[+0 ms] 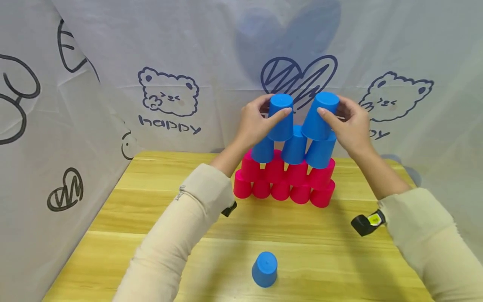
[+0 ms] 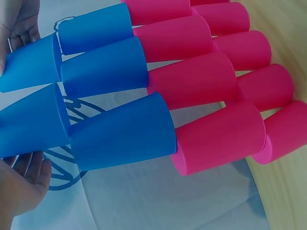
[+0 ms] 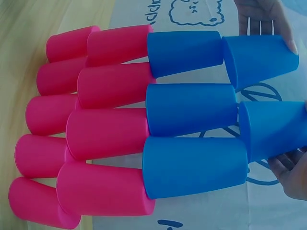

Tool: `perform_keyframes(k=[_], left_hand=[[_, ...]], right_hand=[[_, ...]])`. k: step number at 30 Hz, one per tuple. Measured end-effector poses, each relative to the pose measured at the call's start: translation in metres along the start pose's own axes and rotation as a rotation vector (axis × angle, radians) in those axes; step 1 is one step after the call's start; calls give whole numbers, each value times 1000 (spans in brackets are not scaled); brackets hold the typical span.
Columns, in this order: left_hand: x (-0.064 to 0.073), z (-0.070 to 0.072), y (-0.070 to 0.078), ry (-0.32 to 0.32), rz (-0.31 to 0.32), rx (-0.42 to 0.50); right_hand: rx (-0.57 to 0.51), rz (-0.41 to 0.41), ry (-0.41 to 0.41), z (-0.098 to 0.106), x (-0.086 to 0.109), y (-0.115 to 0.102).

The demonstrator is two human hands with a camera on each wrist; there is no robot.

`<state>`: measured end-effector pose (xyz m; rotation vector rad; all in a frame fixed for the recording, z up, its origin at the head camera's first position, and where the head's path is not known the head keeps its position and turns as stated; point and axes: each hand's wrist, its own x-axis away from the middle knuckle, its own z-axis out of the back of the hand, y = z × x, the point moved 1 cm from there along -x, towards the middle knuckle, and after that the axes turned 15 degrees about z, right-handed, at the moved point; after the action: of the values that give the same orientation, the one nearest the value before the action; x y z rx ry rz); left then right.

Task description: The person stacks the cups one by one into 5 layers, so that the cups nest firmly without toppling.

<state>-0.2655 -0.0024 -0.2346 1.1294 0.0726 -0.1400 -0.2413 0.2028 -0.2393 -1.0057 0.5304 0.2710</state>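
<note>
Upside-down cups form a stepped wall on the table: two red rows below, a row of three blue cups [image 1: 294,144] above. My left hand [image 1: 256,119] grips a blue cup [image 1: 281,119] between thumb and fingers, its rim right at the tops of the left and middle blue cups. With my right hand [image 1: 351,123] I hold another blue cup [image 1: 320,117], slightly tilted in the head view, its rim at the tops of the middle and right ones. In the right wrist view the fingers of the right hand [image 3: 293,177] curl behind its cup [image 3: 276,129].
One more blue cup [image 1: 265,270] stands upside down near the table's front. The red cups [image 1: 281,191] of the bottom row rest on the wooden table [image 1: 166,209]. Behind hangs a white cloth [image 1: 222,50] with bear and heart drawings.
</note>
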Motion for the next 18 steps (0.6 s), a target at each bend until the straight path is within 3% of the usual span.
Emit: perform_keyframes(k=[8,18], left_hand=[[-7,-4,6,27,36,-18],[-12,-10,9,14,95,-49]], right_hand=[[9,-9,7,-3,-2,-2],[8,-42,13,-5,-2,-3]])
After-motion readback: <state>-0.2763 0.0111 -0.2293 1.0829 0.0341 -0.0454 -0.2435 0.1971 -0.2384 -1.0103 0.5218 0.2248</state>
